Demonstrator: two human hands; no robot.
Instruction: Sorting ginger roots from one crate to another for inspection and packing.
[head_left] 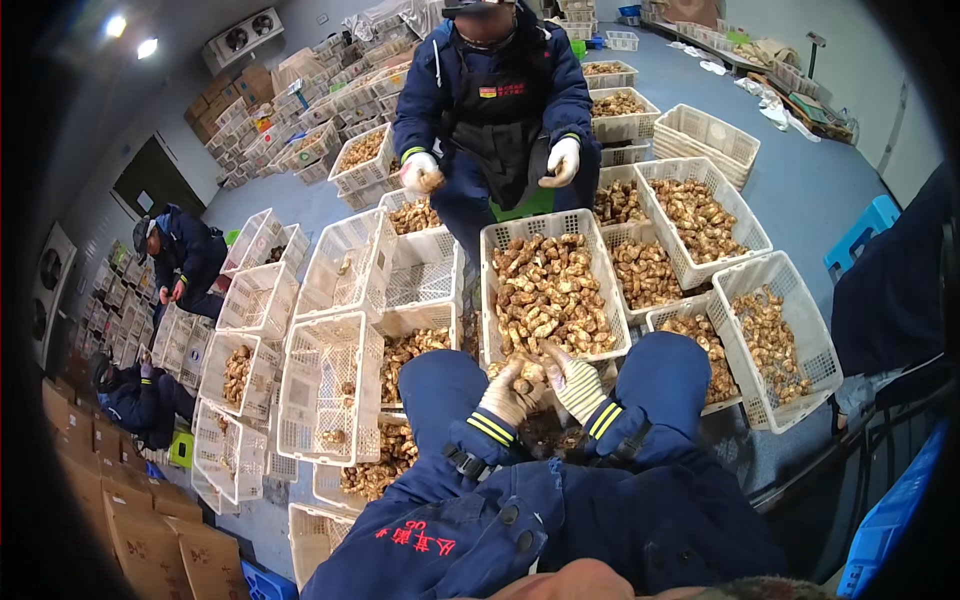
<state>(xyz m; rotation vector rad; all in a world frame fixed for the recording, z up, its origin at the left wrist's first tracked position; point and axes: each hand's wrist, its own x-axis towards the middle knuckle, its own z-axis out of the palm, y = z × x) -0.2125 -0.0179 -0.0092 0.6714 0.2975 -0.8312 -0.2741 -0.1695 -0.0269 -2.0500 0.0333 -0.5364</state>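
In my gloved left hand [510,392], curled fingers hold brown-and-cream mushrooms [530,374]. My right hand [577,384], in a striped glove, is close beside it; its fingers stretch toward those mushrooms with nothing plainly gripped. Both hands are between my knees at the near edge of a white perforated crate [487,290]. Heaped inside that crate are mushrooms [555,290] of mixed sizes.
Crates of mushrooms [695,215] stand to the right, one tilted crate [820,350] at my knee. Sparsely filled crates [322,390] lie left. Opposite sits a co-worker [490,110] in white gloves. Two more people [185,255] work far left. Cartons [150,540] stand lower left.
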